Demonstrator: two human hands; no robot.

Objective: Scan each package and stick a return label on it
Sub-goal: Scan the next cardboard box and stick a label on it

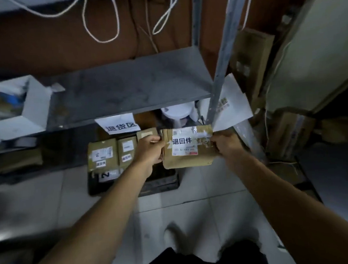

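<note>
A brown package (188,149) is held between the two hands, out in front of the person and above a dark crate (158,183) on the tiled floor. It bears a white return label (181,141). The left hand (149,149) grips its left edge with curled fingers, and the right hand (225,143) pinches its right edge. Both arms reach forward, nearly straight. Other labelled parcels (103,156) stand in the crate just left of the left hand, below a grey shelf (124,90).

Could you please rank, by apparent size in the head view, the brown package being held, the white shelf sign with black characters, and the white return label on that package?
1. Brown cardboard package.
2. White paper shelf sign.
3. White return label, though it looks close to the sign.
</note>
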